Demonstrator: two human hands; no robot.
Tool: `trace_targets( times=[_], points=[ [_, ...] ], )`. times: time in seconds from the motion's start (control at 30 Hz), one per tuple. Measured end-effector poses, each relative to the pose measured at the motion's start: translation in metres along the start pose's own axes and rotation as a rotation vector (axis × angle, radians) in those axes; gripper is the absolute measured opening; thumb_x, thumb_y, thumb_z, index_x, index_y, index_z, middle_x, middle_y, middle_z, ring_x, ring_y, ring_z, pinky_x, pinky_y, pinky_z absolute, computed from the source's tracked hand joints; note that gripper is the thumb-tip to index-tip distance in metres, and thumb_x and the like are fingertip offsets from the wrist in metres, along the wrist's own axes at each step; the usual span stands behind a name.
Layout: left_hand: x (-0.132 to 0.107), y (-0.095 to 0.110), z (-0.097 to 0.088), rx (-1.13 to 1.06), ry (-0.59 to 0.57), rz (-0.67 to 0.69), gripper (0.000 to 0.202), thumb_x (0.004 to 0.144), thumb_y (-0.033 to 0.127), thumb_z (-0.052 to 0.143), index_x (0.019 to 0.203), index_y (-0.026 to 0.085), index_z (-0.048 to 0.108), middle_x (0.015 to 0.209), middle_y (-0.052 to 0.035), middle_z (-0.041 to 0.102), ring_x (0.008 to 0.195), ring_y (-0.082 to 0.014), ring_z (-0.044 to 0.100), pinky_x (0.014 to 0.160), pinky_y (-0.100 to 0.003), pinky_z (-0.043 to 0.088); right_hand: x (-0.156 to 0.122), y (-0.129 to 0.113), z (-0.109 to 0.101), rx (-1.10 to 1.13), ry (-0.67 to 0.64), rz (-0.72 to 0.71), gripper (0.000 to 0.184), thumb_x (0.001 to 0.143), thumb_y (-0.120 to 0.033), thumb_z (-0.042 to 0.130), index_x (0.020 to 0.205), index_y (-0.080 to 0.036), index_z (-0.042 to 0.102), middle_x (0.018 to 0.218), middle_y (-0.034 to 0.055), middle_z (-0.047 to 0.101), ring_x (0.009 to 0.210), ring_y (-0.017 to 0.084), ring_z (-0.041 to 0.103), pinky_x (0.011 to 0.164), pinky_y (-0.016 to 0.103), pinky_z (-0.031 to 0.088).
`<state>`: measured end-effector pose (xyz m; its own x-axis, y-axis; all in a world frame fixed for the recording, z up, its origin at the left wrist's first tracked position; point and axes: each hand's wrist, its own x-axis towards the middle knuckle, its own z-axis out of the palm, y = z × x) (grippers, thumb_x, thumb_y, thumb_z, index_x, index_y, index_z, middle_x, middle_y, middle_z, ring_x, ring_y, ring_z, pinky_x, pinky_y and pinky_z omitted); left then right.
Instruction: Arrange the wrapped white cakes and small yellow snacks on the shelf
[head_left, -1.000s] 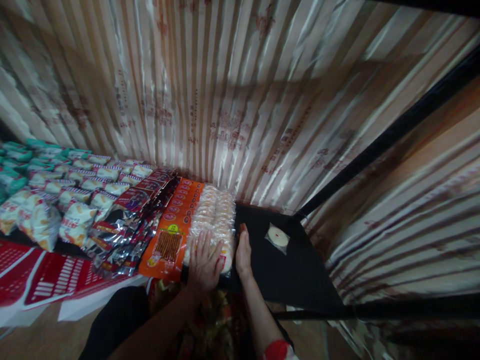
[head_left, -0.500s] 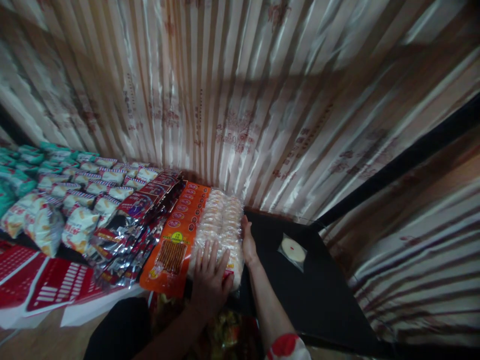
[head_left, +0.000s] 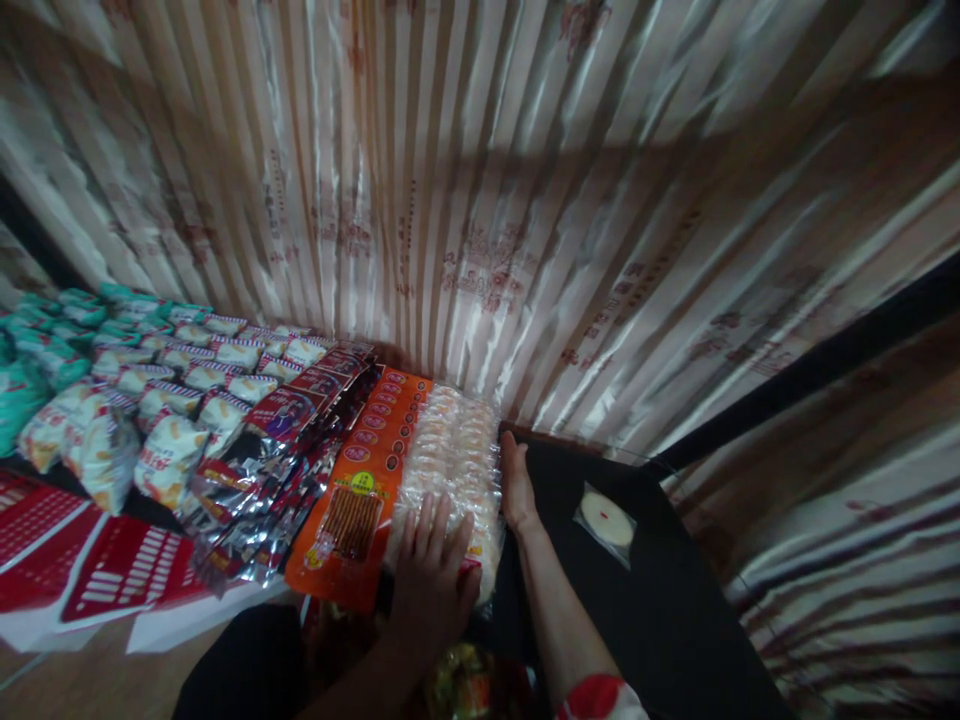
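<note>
My left hand point(head_left: 433, 570) lies flat, fingers spread, on the near end of a clear plastic pack of white round crackers point(head_left: 448, 440). Along the right side of that pack stands my right hand point(head_left: 517, 485), fingers straight and the palm turned toward the pack. Left of the crackers is a flat orange snack packet point(head_left: 351, 500) with brown sticks pictured on it. Dark red and silver snack packets point(head_left: 292, 430) overlap in a pile beyond its left edge.
A single wrapped white round cracker point(head_left: 606, 520) rests on the black tabletop point(head_left: 645, 610) to the right. White snack bags point(head_left: 169, 455) and green bags point(head_left: 56, 350) fill the left side. Striped plastic sheeting point(head_left: 480, 200) hangs behind, with a black pole point(head_left: 817, 370) at right.
The view has shifted slightly, so the table and snacks appear a little further right. Both hands keep their places at the cracker pack, the left still flat on it.
</note>
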<state>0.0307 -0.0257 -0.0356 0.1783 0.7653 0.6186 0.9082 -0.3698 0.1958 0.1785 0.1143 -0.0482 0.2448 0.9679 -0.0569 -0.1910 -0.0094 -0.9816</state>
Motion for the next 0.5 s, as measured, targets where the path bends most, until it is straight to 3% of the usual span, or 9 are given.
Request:
trace_targets(
  times=[0.07,0.2,0.37,0.5],
  points=[
    [0.000,0.000,0.000,0.003,0.001,0.003,0.049,0.081,0.042,0.050,0.127,0.025,0.049,0.136,-0.0067,0.046,0.131,-0.0285,0.031,0.106,-0.045,0.020,0.013,0.000,0.001,0.000,-0.010,0.011,0.075,0.084,-0.068,0.014,0.141,-0.020,0.027,0.149,0.0044,0.025,0.134,0.020,0.029,0.108,0.043,0.029],
    [-0.001,-0.001,0.002,0.015,0.009,0.014,0.050,0.081,0.043,0.050,0.127,0.025,0.050,0.136,-0.0071,0.046,0.131,-0.0278,0.031,0.108,-0.045,0.017,0.032,0.001,0.007,-0.015,-0.007,-0.015,0.074,0.084,-0.068,0.016,0.137,-0.021,0.035,0.144,0.0041,0.037,0.130,0.020,0.038,0.107,0.041,0.032],
    [-0.005,0.000,0.011,-0.018,0.018,-0.025,0.051,0.080,0.047,0.052,0.128,0.027,0.049,0.138,-0.0060,0.045,0.131,-0.0271,0.032,0.110,-0.045,0.012,0.039,0.002,0.013,0.164,-0.053,0.004,0.064,0.081,-0.068,0.034,0.125,-0.025,0.051,0.120,0.0004,0.062,0.121,0.019,0.048,0.103,0.038,0.039],
    [-0.007,0.000,0.013,-0.035,0.010,-0.042,0.053,0.080,0.048,0.052,0.128,0.028,0.048,0.138,-0.0053,0.045,0.131,-0.0265,0.032,0.111,-0.044,0.012,0.040,0.004,0.010,0.282,-0.067,0.030,0.054,0.081,-0.064,0.041,0.119,-0.028,0.057,0.114,-0.0030,0.065,0.122,0.016,0.047,0.104,0.034,0.037]
  ],
)
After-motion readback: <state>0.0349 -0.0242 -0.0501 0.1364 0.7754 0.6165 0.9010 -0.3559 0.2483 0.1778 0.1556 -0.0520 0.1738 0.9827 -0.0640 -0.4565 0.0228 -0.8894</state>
